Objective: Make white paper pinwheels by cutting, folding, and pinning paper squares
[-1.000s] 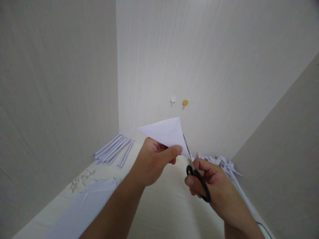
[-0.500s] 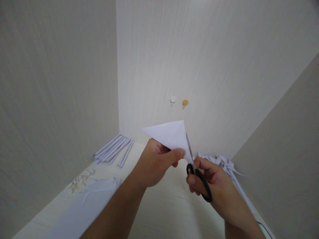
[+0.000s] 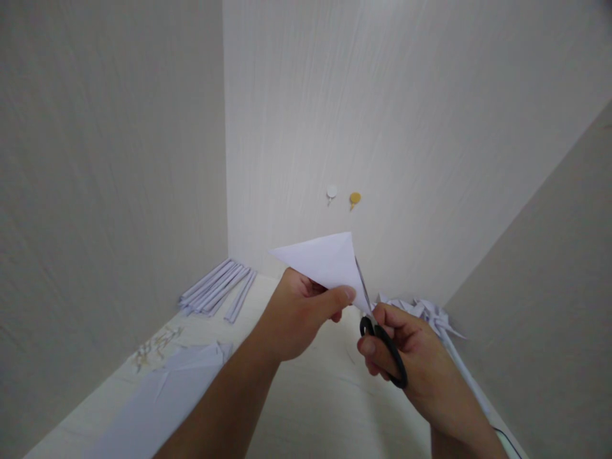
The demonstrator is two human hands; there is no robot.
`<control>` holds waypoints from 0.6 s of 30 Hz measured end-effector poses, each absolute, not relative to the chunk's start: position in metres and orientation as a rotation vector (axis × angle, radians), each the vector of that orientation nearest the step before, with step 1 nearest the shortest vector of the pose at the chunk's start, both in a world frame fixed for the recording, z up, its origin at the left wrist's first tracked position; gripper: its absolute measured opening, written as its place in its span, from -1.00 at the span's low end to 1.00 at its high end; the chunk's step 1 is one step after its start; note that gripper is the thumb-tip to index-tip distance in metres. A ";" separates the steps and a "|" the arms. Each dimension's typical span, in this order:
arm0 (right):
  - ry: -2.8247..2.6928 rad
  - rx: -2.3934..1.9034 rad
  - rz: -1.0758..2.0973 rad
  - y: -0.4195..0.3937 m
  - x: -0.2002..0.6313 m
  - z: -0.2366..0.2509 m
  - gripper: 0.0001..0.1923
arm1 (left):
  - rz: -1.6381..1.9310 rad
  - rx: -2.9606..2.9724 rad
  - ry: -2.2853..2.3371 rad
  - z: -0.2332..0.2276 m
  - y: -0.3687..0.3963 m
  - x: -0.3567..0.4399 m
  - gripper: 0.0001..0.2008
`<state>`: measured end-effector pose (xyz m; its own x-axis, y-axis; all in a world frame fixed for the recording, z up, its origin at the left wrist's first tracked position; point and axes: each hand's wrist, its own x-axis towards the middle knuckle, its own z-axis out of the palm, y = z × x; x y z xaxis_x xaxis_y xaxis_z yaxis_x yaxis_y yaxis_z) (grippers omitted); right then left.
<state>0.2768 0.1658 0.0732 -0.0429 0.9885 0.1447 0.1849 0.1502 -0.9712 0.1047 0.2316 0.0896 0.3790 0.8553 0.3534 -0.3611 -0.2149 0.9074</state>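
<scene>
My left hand (image 3: 299, 315) pinches a folded white paper triangle (image 3: 325, 261) between thumb and fingers, holding it up in front of the back wall. My right hand (image 3: 406, 357) grips black-handled scissors (image 3: 382, 347). Their blades point up and lie against the triangle's right edge, near its lower corner. The blade tips are partly hidden by the paper.
On the pale tabletop (image 3: 310, 395), rolled paper sticks (image 3: 217, 290) lie at the back left. Flat white sheets (image 3: 157, 395) and small scraps (image 3: 155, 344) lie front left. A heap of folded white paper pieces (image 3: 430, 315) sits at the right. Two round pins (image 3: 343, 196) are on the wall.
The paper triangle and my left hand rose slightly and shifted right. My right hand closed in with the scissors, so the blades sit further along the triangle's right edge.
</scene>
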 end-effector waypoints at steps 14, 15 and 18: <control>-1.401 -1.197 1.043 0.167 0.275 0.074 -0.60 | 1.173 1.413 0.491 0.087 0.231 0.103 -0.81; -1.399 -1.199 1.038 0.167 0.275 0.074 -0.60 | 1.174 1.416 0.490 0.088 0.231 0.103 -0.81; -1.399 -1.208 1.024 0.167 0.275 0.074 -0.59 | 1.177 1.421 0.493 0.088 0.231 0.103 -0.79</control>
<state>0.2752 0.1669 0.0739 -0.0206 0.9888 0.1475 0.1587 0.1489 -0.9760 0.1032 0.2313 0.0878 0.4050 0.8371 0.3679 -0.3250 -0.2443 0.9136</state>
